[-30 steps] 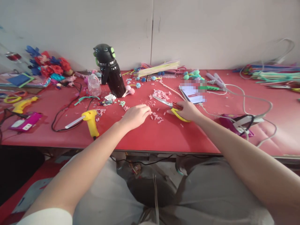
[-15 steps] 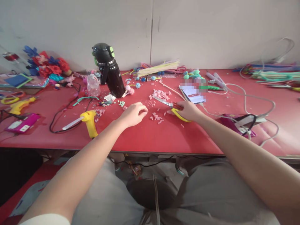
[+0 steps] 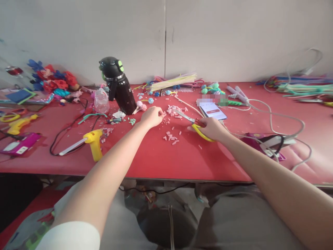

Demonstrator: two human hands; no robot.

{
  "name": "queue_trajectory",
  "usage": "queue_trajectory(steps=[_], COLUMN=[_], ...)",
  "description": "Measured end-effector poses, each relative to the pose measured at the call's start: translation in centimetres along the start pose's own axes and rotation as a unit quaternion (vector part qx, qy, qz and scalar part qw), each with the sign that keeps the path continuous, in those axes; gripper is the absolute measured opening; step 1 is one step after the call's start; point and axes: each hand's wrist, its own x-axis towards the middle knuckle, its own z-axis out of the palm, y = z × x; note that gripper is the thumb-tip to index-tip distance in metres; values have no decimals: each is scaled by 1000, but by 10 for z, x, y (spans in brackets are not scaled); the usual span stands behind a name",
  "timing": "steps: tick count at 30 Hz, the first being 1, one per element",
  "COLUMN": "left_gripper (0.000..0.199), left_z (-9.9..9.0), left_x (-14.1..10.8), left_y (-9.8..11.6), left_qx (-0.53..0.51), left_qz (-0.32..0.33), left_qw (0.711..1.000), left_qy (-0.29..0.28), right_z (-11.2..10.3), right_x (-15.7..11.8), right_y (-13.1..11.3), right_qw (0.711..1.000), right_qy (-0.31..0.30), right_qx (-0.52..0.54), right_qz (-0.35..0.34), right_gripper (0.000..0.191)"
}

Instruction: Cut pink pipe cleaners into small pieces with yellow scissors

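Note:
My right hand (image 3: 212, 128) is closed around the yellow-and-red handles of a pair of scissors (image 3: 187, 116), whose blades point left over the table. My left hand (image 3: 152, 117) is closed in a pinch at the left edge of a pile of short pink cut pieces (image 3: 174, 110). What its fingertips hold, if anything, is too small to make out. A second, looser scatter of pink pieces (image 3: 170, 137) lies nearer to me, between the two hands.
Left of my left hand stand a black flask (image 3: 121, 93), a clear plastic bottle (image 3: 101, 101) and a yellow glue gun (image 3: 94, 144). Behind my right hand lies a phone (image 3: 214, 111). White cables (image 3: 272, 111) loop across the right side; bundled craft stems (image 3: 174, 83) lie along the wall.
My left hand has moved forward and right to the pile's edge, and its fingers have closed together. My right hand keeps the scissors nearly in place. The view has tilted slightly.

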Motion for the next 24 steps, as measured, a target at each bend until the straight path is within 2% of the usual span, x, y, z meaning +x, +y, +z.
queue_trajectory(steps=[4,8,21,24], left_gripper=[11,13,9,9], left_z=[6,7,8,9], left_x=[5,8,10,9], left_y=[13,19,5,7], left_qx=[32,61,11,18], left_qz=[-27,-48,-13,-19], left_qw=[999,997,1000,1000], left_qy=[-17,-31,19,7], right_z=[0,-2,2,2], right_x=[0,-1,2,2], right_y=[-7,-11,-5,-6], right_qw=[998,997,998,998], right_qy=[-22,-31,-20,-25], right_qx=[11,9,14,11], right_qz=[56,65,51,57], right_gripper=[79,76,78,73])
